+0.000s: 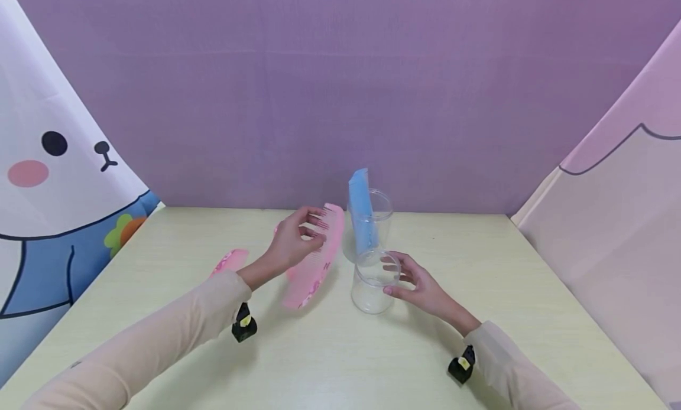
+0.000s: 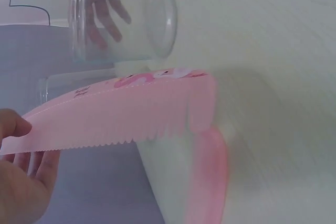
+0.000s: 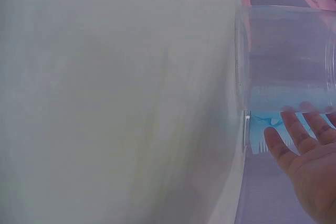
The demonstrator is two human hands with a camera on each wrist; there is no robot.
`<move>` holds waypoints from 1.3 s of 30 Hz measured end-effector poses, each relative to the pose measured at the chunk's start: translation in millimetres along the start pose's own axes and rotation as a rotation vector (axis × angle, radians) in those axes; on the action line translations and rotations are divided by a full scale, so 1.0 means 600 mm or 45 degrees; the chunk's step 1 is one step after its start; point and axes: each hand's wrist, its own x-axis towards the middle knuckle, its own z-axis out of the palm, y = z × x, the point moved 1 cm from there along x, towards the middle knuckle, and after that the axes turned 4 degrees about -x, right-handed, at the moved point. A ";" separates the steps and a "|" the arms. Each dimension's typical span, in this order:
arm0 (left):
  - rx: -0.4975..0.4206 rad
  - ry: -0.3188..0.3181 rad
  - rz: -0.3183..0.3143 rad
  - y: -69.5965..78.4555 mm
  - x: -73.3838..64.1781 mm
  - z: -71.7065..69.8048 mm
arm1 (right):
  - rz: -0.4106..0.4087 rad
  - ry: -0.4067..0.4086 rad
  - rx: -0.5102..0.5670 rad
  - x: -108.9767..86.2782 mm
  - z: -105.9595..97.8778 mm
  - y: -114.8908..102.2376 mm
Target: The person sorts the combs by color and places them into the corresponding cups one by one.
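Note:
My left hand (image 1: pixel 296 240) pinches a pink comb (image 1: pixel 331 236) by its far end, tilted up with its near end low over the table. In the left wrist view, the thumb presses one face of the comb (image 2: pixel 121 109), fingers behind. My right hand (image 1: pixel 422 285) holds a clear plastic cup (image 1: pixel 372 301) near its rim, thumb in front and fingers on the far side. The cup stands upright, nothing visible inside. Behind it, a second clear cup (image 1: pixel 384 212) has a blue comb (image 1: pixel 362 203) standing in it. The right wrist view shows fingers (image 3: pixel 299 135) along the cup's side.
Another pink comb (image 1: pixel 234 257) lies on the table, partly covered by my left forearm. More pink shows behind the held comb. A purple backdrop (image 1: pixel 319 103) rises at the table's far edge, with printed cloths at both sides.

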 end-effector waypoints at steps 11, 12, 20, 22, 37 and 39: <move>-0.079 0.213 0.160 0.062 0.007 0.003 | -0.014 0.005 0.007 0.000 0.001 0.004; -0.091 0.230 0.176 0.066 0.008 0.003 | -0.013 0.006 0.010 0.000 0.001 0.005; -0.242 0.358 0.237 0.064 0.028 0.006 | -0.013 0.009 0.021 0.001 0.003 0.005; -0.281 0.388 0.267 0.076 0.026 0.009 | -0.013 0.010 0.023 0.001 0.003 0.005; -0.425 0.453 0.394 0.125 0.020 0.064 | -0.029 0.019 0.027 0.000 0.003 0.001; -0.437 0.453 0.393 0.125 0.021 0.073 | -0.024 0.019 0.030 -0.001 0.003 0.000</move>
